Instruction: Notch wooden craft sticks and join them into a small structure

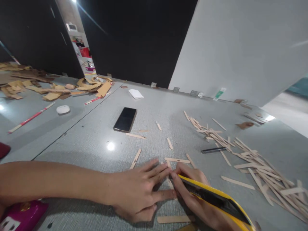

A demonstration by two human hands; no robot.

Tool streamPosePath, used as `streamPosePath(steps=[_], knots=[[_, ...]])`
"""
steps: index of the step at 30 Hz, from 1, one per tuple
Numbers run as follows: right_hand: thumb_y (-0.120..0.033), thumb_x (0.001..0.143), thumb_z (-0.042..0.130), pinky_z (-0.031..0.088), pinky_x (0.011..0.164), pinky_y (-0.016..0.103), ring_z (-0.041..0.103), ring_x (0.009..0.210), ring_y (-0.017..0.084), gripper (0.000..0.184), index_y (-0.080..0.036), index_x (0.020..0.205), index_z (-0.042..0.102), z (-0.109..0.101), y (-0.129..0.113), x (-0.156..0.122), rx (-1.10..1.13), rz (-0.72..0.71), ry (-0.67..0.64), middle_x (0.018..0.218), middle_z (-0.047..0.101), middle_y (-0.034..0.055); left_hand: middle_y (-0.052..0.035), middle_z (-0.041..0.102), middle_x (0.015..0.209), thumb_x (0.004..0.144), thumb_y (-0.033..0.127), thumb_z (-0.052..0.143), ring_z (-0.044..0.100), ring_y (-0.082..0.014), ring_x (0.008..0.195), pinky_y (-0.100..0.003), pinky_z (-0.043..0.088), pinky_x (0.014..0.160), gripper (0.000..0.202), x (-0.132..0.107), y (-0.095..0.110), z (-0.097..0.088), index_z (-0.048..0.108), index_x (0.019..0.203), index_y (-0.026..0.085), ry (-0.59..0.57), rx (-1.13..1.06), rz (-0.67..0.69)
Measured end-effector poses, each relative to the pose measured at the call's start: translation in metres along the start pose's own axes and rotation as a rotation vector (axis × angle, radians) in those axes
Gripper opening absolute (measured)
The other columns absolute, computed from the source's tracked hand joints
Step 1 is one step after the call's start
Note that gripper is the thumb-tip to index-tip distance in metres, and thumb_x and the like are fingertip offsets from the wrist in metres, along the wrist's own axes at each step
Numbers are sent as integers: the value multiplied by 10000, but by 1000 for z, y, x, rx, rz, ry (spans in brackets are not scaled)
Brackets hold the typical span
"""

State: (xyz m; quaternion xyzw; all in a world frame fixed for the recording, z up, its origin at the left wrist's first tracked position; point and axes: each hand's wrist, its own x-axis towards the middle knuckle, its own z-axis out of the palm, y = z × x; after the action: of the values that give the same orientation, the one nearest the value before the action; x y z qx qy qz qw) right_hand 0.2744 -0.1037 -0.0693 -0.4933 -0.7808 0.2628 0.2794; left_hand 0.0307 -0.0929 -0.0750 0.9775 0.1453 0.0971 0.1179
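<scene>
My left hand [139, 191] lies flat on the table, fingers spread, its fingertips pressing on a narrow wooden craft stick [169, 183]. Gripped in my right hand [198, 207] is a yellow and black utility knife [218, 199], its front end down at that stick beside my left fingers. My hands hide the blade tip and part of the stick. Just beyond my fingertips lies a craft stick with a notch [176, 159], close to another slanted stick [191, 161]. A further stick [175, 219] rests below my hands, and a notched one [136, 158] above my left wrist.
A large pile of craft sticks [264, 170] spreads across the right, with a dark pen-like object [213, 149] beside it. A phone [125, 119], folded white paper [136, 93], white earbud case [63, 109] and cardboard scraps [62, 89] lie farther back. A magenta pouch [29, 213] is lower left.
</scene>
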Motion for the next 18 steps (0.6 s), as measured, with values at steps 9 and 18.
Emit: streamPosePath(steps=[9, 18], knots=[[-352, 1079, 441, 441, 643, 343, 597, 608, 201, 318, -284, 769, 468, -1, 1, 5, -126, -115, -80, 653, 612, -19, -280, 266, 1725, 992, 329, 559, 185, -422, 1619, -568, 206, 1321, 719, 0, 0, 2, 360, 1654, 130, -68, 61, 1], [-296, 1092, 417, 421, 656, 332, 594, 623, 196, 278, -284, 815, 421, -3, 3, 1, -165, -162, -123, 693, 599, -35, -237, 258, 1742, 989, 308, 574, 198, -401, 1627, -563, 194, 1323, 690, 1, 0, 2, 396, 1639, 159, -60, 62, -5]])
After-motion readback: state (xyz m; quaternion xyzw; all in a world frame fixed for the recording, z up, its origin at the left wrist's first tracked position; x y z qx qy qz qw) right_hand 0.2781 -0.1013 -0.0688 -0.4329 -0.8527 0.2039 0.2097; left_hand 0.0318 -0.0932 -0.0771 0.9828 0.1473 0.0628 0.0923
